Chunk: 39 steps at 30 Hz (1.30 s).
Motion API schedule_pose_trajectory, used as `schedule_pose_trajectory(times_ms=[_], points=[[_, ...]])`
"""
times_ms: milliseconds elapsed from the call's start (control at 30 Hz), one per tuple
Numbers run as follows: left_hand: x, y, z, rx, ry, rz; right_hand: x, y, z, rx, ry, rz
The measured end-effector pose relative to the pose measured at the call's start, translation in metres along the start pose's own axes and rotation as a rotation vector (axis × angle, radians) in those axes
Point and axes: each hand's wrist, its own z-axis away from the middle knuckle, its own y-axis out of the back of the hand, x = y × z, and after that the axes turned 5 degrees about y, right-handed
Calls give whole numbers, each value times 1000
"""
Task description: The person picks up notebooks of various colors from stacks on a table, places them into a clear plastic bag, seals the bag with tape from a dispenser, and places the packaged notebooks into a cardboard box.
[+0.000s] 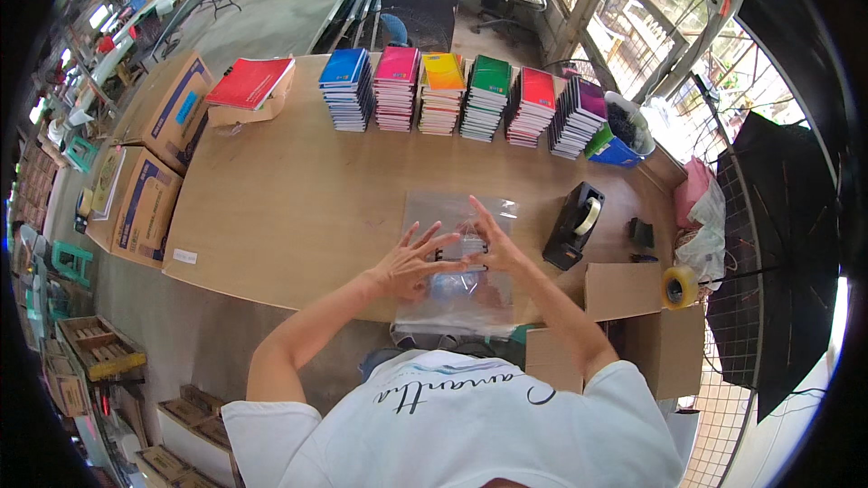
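My left hand (407,262) and right hand (493,248) lie flat, fingers spread, on the clear plastic bag (457,307) at the desk's (289,208) near edge. I judge it unfilled yet; the notebook stacks (452,95) wait untouched.

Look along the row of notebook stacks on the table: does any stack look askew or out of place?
Yes. The purple-topped stack at the right end leans sideways against a white tub. A red notebook lies apart on a small box. The other stacks look fairly straight.

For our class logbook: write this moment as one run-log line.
left hand: pressing clear plastic bag | right hand: on bag | tape dispenser: beside | notebook stacks: behind
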Motion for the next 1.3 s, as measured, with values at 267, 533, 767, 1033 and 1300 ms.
schedule_pose_trajectory(times_ms=[267,533,767,1033,1300], points=[[2,-7,-8,362,100,423,12,2,-6,-29,-250,-296],[3,33,-65,355,316,1185,9,-7,-8,30,-229,-289],[52,15,-14,590,57,69,13,-2,-7,18,-271,-539],[68,37,9,800,244,564,1,0,-10,14,-344,-433],[46,-22,-17,647,221,244,11,1,-15,-9,-323,-430]])
